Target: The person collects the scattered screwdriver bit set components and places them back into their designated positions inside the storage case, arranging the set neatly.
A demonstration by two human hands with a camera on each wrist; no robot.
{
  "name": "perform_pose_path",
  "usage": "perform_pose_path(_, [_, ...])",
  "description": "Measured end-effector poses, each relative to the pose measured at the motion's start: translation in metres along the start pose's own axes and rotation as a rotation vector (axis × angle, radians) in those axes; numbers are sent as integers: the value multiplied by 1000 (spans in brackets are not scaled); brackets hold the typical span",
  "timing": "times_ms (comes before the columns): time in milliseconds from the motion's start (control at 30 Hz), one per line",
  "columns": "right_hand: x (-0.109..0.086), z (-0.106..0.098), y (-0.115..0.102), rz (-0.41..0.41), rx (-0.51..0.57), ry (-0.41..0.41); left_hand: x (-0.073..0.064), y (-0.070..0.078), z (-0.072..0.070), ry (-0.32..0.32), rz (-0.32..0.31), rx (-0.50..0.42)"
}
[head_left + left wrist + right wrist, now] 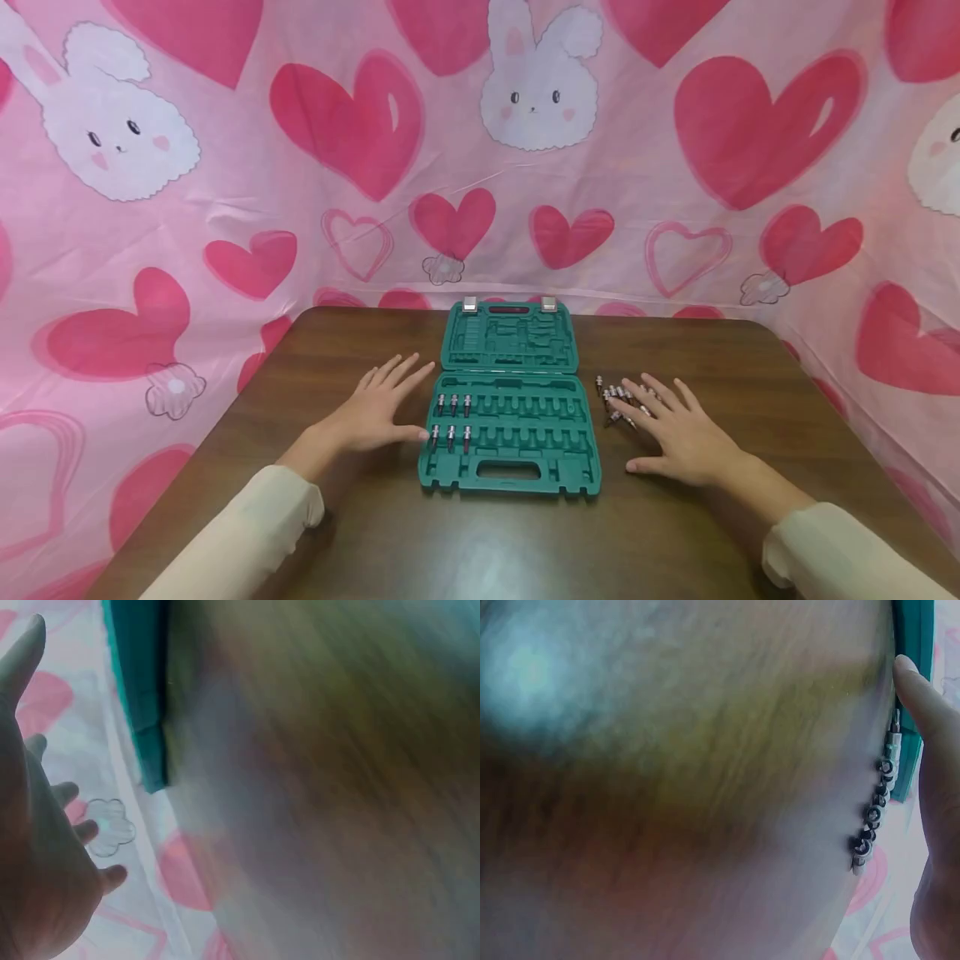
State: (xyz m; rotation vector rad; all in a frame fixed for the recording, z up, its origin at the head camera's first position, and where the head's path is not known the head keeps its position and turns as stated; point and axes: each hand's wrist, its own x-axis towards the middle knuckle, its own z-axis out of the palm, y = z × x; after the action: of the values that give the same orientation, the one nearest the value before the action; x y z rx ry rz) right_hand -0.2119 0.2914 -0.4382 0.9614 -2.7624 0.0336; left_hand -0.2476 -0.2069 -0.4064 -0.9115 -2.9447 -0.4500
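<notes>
A green plastic tool case [577, 473] lies unfolded on the table, its lid [510, 333] at the back. Several metal socket bits [467, 439] sit in the left slots of its two rows. My left hand [378, 412] is at the case's left side, fingers spread, thumb near the edge; I cannot tell whether they touch. On the right, my right hand [686, 437] spreads its fingers over a loose pile of socket bits [617, 392], partly hiding it. Neither hand holds anything. The right wrist view shows the pile [874, 816] beside the case, near the thumb.
The brown wooden table [480, 542] carries the case at its middle. A pink cloth [630, 183] printed with hearts and rabbits hangs behind the table and along both sides.
</notes>
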Motion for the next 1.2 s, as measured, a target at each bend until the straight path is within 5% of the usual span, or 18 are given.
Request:
perform_pose_path(300, [4,0,8,-25,12,120,-1,2,-14,-3,-87,-265])
perform_pose_path(567, [5,-4,12,77,80,191,0,-8,-12,67,-146,-477])
perform_pose_path(1200, [-2,-1,23,200,101,166,4,-26,15,34,-233,-817])
